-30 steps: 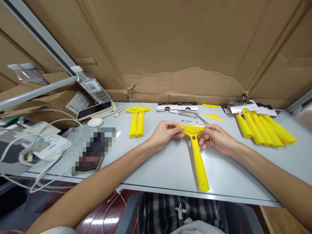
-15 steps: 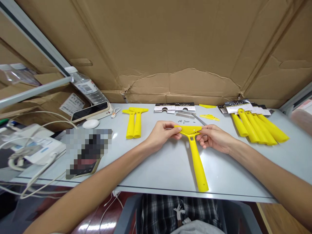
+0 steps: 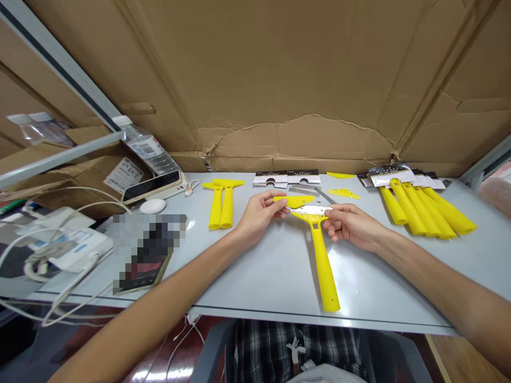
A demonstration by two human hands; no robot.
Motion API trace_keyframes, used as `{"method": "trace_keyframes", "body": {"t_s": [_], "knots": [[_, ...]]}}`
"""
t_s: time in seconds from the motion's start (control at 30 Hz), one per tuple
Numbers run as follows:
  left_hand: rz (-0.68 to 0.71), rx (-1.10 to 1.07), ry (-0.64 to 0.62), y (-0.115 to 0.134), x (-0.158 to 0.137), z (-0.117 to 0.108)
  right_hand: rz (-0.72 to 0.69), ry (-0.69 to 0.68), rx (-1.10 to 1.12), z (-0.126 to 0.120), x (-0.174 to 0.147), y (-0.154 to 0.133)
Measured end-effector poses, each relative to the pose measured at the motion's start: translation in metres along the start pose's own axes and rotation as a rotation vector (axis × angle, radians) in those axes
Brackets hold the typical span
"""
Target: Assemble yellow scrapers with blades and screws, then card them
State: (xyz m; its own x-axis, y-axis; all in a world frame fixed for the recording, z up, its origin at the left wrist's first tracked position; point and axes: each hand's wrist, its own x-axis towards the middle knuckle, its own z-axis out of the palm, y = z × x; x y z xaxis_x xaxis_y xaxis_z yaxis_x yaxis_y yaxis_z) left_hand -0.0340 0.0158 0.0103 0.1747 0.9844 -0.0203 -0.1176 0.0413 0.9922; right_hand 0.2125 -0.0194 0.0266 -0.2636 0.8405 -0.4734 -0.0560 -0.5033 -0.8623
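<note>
In my left hand [image 3: 261, 214], thumb and fingers pinch a flat yellow cover plate [image 3: 297, 201]. It sits just above and to the left of the head of a yellow scraper [image 3: 324, 271]. My right hand [image 3: 346, 223] is closed on the right end of that head. A bright metal blade [image 3: 311, 210] lies across the head, uncovered. The handle points down toward the table's front edge. Beyond my hands lie a thin metal tool [image 3: 325, 195], spare blades [image 3: 301, 190] and two loose yellow plates [image 3: 343, 193]. My left fingertips partly hide the head's left end.
Two yellow scraper handles [image 3: 226, 206] lie left of my hands. Carded yellow scrapers [image 3: 415, 207] are fanned out at the right. Black-and-white cards [image 3: 303, 176] stand at the back. A phone [image 3: 151, 186], a white mouse [image 3: 153, 206], cables and a water bottle [image 3: 147, 146] crowd the left.
The yellow cover plate has come off the scraper head, up and to the left in my left hand, baring the blade. My right hand stays on the head.
</note>
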Motion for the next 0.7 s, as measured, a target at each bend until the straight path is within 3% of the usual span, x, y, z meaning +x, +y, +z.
{"method": "trace_keyframes", "body": {"t_s": [0.17,0.4,0.5,0.63,0.7], "knots": [[0.032,0.016,0.02,0.003,-0.001,0.0,-0.011,0.0,0.014,0.0,0.0,0.001],[0.267,0.198,0.179,0.014,-0.006,0.0,-0.033,-0.037,-0.001,-0.002,0.002,0.006],[0.172,0.292,0.118,0.011,-0.008,0.004,-0.053,-0.079,-0.021,-0.002,0.001,0.008],[-0.034,0.219,-0.13,0.005,-0.011,0.011,-0.072,-0.085,-0.021,-0.002,0.001,0.01],[-0.097,0.187,-0.175,0.002,-0.011,0.012,-0.072,-0.08,-0.009,-0.002,0.001,0.011]]}}
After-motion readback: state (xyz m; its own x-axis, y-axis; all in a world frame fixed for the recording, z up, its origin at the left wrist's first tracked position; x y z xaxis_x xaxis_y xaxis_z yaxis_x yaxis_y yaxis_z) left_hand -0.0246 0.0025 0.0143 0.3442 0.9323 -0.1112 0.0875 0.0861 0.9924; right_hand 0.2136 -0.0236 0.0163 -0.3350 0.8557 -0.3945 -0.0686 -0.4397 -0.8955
